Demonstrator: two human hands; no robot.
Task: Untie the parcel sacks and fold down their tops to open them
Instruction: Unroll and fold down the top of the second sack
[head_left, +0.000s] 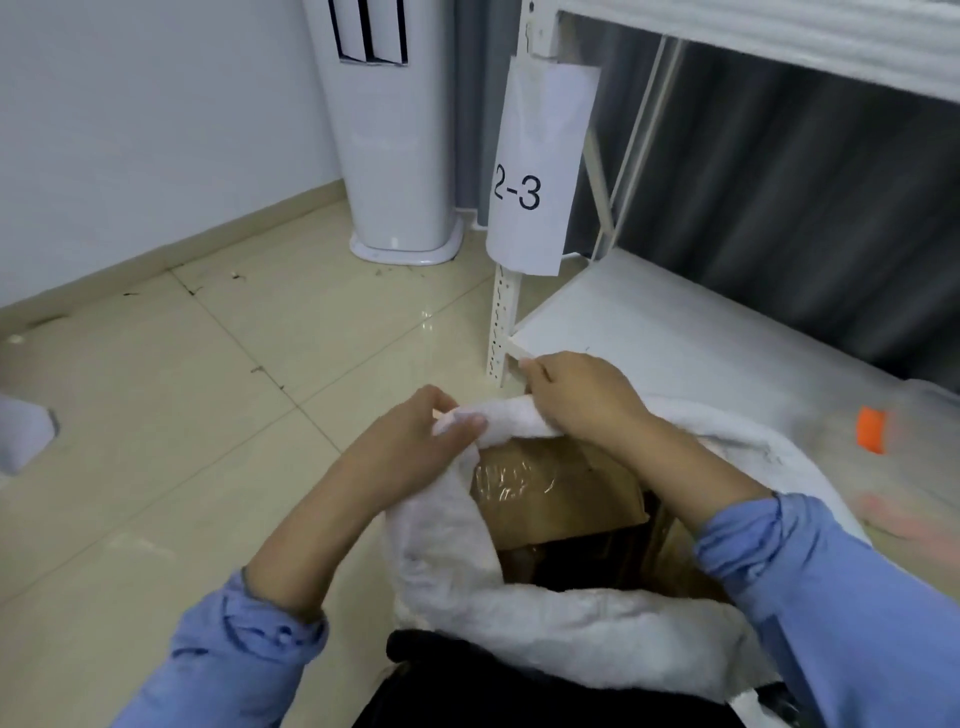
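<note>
While sack (545, 623) sits on floor (208, 415) at 6 o'clock, mouth open over box (566, 499) | L hand (431, 431) + R hand (582, 400) both pinch rolled far rim, 12 o'clock | adv: roll outward evenly, then work round via 3 & 9.

Both forearms reach forward, bare below blue sleeves (234, 639) bunched near the elbows. The left hand (415, 434) grips the far rim of the white sack (441, 530), thumb on the rolled edge. The right hand (584, 397) grips the same rim just beside it, knuckles up.
</note>
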